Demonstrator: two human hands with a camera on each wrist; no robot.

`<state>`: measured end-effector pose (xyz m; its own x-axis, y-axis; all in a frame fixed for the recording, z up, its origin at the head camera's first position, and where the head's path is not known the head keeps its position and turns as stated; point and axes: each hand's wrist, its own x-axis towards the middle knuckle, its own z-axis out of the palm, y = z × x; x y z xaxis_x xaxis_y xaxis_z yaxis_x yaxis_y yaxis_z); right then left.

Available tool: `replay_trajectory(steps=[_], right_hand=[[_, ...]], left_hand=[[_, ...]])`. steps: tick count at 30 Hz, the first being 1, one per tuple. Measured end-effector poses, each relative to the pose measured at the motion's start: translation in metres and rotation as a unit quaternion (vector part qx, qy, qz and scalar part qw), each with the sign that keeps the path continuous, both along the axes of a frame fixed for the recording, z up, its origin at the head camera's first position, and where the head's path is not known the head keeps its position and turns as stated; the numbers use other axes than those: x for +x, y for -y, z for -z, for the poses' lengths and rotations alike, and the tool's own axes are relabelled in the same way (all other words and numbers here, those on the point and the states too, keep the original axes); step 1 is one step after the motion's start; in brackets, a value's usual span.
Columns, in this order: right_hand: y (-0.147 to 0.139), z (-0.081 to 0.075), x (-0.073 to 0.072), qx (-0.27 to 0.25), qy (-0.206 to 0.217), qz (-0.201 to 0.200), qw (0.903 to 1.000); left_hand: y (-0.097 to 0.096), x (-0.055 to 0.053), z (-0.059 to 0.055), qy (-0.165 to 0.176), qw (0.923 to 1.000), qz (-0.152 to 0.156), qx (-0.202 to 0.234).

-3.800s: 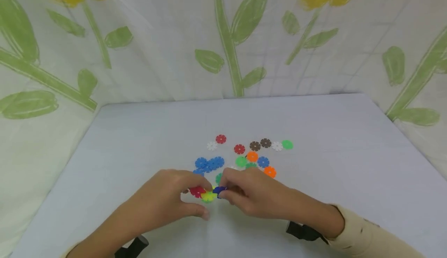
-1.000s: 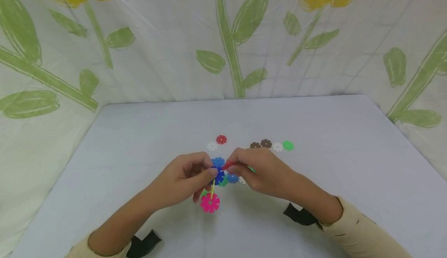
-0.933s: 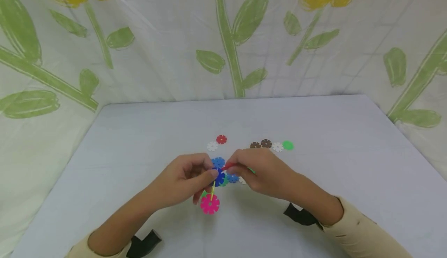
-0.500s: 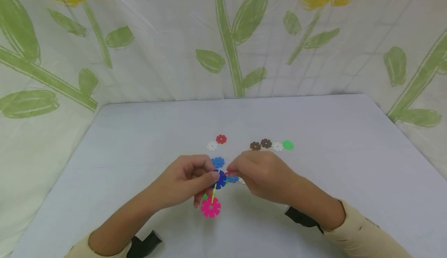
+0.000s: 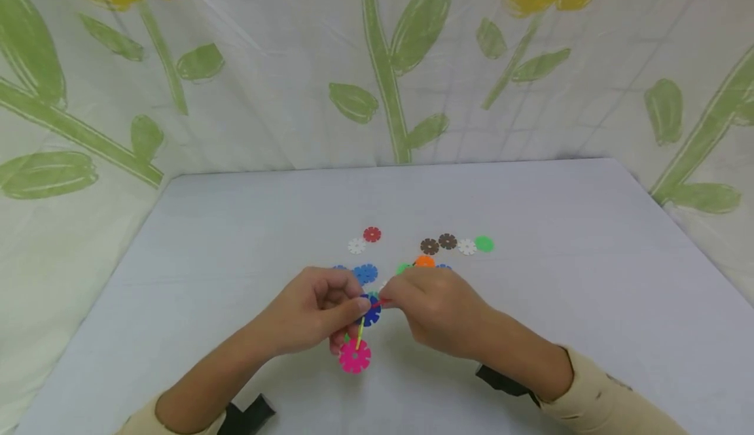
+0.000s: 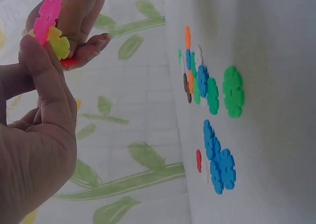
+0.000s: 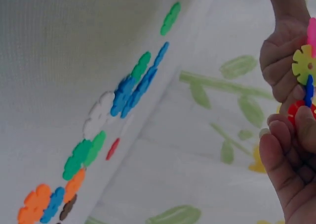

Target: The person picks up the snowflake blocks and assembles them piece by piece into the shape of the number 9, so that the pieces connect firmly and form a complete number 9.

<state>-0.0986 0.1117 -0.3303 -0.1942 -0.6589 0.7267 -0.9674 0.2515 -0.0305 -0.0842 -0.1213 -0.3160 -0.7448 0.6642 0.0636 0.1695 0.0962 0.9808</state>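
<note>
My left hand (image 5: pixel 318 314) pinches a dark blue notched snowflake disc (image 5: pixel 373 314) between thumb and fingers. Below it, a yellow disc (image 7: pixel 302 65) and a pink disc (image 5: pixel 355 356) are linked to it edge to edge. From the right, my right hand (image 5: pixel 438 311) pinches a red disc (image 7: pixel 295 110) by its rim, and its edge meets the blue one. Both hands are raised over the table, as the left wrist view shows. The palm side of the right hand, in the right wrist view, hides part of the red disc.
Behind the hands, loose discs lie on the white table (image 5: pixel 235 226): light blue ones (image 5: pixel 366 273), brown ones (image 5: pixel 430 246), an orange one (image 5: pixel 425 262), a red one (image 5: pixel 372 234) and a green one (image 5: pixel 484 244). A white curtain (image 5: pixel 283 95) with painted flowers stands behind the table.
Earlier the right hand held the blue disc low by the yellow one. Now the linked discs are lifted, and a red disc from the table is in the right hand. Lately both hands drifted nearer the body.
</note>
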Motion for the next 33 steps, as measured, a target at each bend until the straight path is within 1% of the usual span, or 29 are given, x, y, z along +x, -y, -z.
replay_trajectory(steps=[4,7,11,13,16,19,21,23,25,27,28,30,33], right_hand=[[-0.005,-0.005,-0.003,0.024,0.003,-0.002,0.9997],[-0.007,-0.007,-0.005,0.028,0.014,-0.016,0.9994],[-0.007,-0.008,-0.007,0.022,0.054,-0.048,0.9972],[-0.006,-0.008,-0.010,0.024,0.073,-0.060,0.9952],[-0.005,-0.007,-0.016,0.031,0.101,-0.079,0.9913],[-0.004,-0.006,-0.023,0.044,0.132,-0.099,0.9853],[-0.004,-0.005,-0.030,0.060,0.155,-0.099,0.9811],[-0.004,-0.003,-0.040,0.079,0.180,-0.085,0.9767],[-0.004,-0.001,-0.052,0.106,0.215,-0.050,0.9695],[-0.005,0.002,-0.067,0.135,0.257,-0.004,0.9567],[-0.005,0.004,-0.074,0.154,0.278,0.021,0.9478],[-0.004,0.008,-0.087,0.192,0.318,0.066,0.9260],[0.000,0.018,-0.105,0.252,0.347,0.116,0.8961]], left_hand=[[0.001,-0.004,-0.003,-0.018,0.9990,0.003,-0.042],[0.003,-0.008,-0.002,-0.029,0.9966,-0.004,-0.077],[0.003,-0.010,0.002,-0.034,0.9932,-0.006,-0.111],[0.002,-0.011,0.003,-0.043,0.9919,-0.005,-0.120],[0.002,-0.011,0.004,-0.045,0.9916,-0.009,-0.121],[0.003,-0.010,0.005,-0.030,0.9925,-0.018,-0.117],[0.004,-0.010,0.005,-0.024,0.9923,-0.023,-0.119],[0.004,-0.010,0.006,-0.028,0.9914,-0.027,-0.125],[0.005,-0.010,0.006,-0.037,0.9896,-0.031,-0.135],[0.006,-0.010,0.007,-0.046,0.9882,-0.032,-0.143],[0.006,-0.010,0.007,-0.045,0.9875,-0.033,-0.147],[0.007,-0.009,0.007,-0.044,0.9871,-0.033,-0.150],[0.007,-0.010,0.007,-0.050,0.9865,-0.038,-0.151]])
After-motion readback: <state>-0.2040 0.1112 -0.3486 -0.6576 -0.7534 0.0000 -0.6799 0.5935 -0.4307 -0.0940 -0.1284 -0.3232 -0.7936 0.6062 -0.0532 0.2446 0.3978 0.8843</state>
